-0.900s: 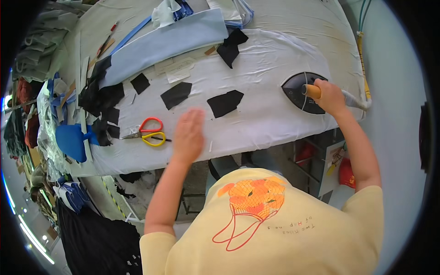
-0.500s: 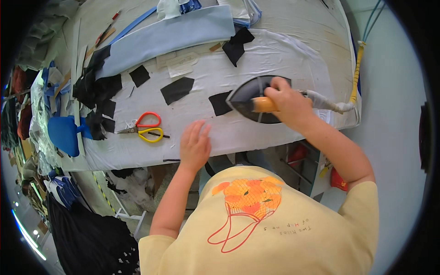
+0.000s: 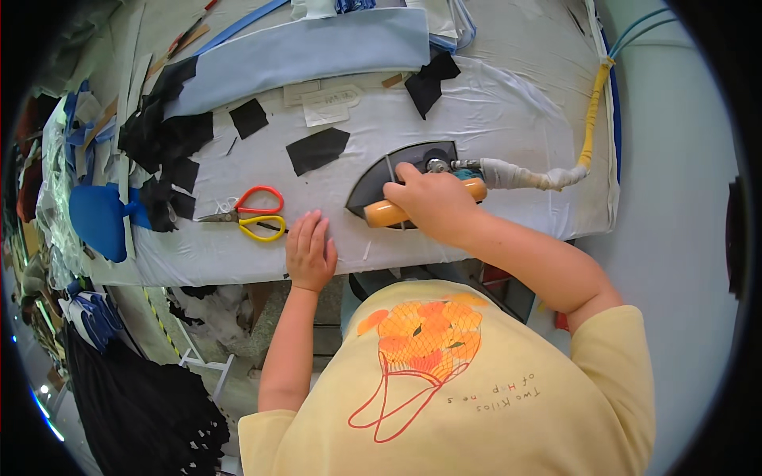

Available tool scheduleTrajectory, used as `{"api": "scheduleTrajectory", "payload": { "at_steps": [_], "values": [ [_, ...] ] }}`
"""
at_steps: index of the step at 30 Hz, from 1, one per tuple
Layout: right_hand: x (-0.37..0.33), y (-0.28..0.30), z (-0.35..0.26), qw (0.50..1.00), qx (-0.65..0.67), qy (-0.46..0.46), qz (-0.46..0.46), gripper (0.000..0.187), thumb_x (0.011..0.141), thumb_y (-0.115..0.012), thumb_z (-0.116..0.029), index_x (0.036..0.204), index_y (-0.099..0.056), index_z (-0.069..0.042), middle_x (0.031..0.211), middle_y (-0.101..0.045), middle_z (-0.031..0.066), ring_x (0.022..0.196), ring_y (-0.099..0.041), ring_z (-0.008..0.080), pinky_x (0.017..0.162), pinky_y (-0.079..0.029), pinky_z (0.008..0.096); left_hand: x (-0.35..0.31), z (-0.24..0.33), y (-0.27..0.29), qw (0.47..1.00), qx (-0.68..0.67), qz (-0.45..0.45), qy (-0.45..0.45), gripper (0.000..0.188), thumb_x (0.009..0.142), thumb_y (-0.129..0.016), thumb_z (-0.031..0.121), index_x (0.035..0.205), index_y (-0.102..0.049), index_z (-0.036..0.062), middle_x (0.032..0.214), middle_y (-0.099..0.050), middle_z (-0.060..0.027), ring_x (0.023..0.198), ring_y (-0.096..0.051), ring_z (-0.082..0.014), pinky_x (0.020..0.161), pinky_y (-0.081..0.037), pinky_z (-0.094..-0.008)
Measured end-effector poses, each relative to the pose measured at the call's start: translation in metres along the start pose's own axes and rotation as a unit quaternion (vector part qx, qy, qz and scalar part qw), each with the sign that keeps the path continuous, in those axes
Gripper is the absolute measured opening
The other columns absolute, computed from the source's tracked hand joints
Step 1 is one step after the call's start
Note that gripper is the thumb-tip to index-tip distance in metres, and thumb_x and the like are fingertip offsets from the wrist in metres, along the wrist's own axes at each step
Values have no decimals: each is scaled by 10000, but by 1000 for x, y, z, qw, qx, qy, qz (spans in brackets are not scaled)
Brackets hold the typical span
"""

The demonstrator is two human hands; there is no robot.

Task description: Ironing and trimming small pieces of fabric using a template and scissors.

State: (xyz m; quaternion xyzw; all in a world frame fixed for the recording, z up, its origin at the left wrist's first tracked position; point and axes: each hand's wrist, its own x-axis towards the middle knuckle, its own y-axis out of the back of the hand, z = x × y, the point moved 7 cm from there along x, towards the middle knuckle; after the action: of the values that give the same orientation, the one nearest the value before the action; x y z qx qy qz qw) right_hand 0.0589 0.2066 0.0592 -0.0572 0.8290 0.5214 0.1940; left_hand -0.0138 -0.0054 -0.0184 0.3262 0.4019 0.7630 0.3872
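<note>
My right hand (image 3: 432, 202) is closed around the wooden handle (image 3: 382, 213) of a dark, pointed iron (image 3: 367, 187). The iron lies on the white-covered table (image 3: 508, 103), its tip toward the left. A wrapped hose (image 3: 520, 174) runs from its back to the right. Near the front edge, my left hand (image 3: 311, 254) rests flat with its fingers stretched out, holding nothing. Just left of it lie scissors (image 3: 258, 214) with one red and one yellow handle loop. Beyond my hands sits a dark fabric piece (image 3: 317, 151). Whatever is under the iron is hidden.
Farther back are a long light-blue fabric panel (image 3: 309, 51), pale paper patterns (image 3: 329, 105) and black scraps (image 3: 423, 94). More black scraps (image 3: 167, 135) and a blue padded form (image 3: 99, 222) lie at the left. Black cloth (image 3: 143, 404) hangs below the table.
The iron has slid left and nearer in my right hand, covering the spot where a black piece lay. My left hand has moved left and down onto the table, closer to the scissors.
</note>
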Motion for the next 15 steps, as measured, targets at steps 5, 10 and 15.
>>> {"api": "scheduleTrajectory", "payload": {
  "at_steps": [5,10,15],
  "values": [
    [-32,3,52,997,-35,-63,7,173,796,-650,-73,946,-569,-100,1028,-556,96,793,-678,315,656,-531,442,-1,-1,2,1000,-5,8,-3,401,833,-616,137,1226,-598,63,1353,-554,-109,1262,-514,-323,1071,-405,-442],
    [-58,17,97,992,-2,-117,48,364,712,-745,-22,1017,-569,-114,1193,-574,99,923,-664,352,755,-528,479,1,-1,4,1000,-19,17,-1,385,830,-616,134,1208,-605,63,1343,-561,-109,1255,-519,-322,1057,-415,-439],
    [-30,24,46,995,-8,-91,48,286,759,-695,-39,1001,-565,-118,1109,-571,131,872,-680,355,709,-541,461,3,2,4,1000,-12,12,2,385,826,-617,135,1203,-607,60,1345,-563,-109,1247,-529,-321,1045,-423,-440]
  ]
}}
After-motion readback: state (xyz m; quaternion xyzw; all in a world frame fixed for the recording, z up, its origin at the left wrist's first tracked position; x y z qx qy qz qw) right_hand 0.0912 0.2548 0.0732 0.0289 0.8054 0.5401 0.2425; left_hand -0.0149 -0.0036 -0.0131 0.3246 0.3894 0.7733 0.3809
